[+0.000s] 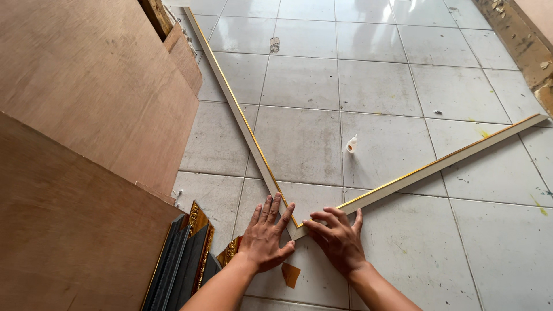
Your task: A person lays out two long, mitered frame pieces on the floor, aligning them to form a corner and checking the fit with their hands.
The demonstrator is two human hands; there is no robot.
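We note both forearms enter from the bottom edge, bare, angled inward toward each other. Our left hand point(266, 233) lies palm down, fingers straight and slightly spread, pointing up-right, thumb out to the right. Our right hand point(337, 237) is also palm down, fingers bent at the knuckles and pointing left, thumb raised. Fingertips of both nearly meet. Neither hand grips anything; both pressed flat.
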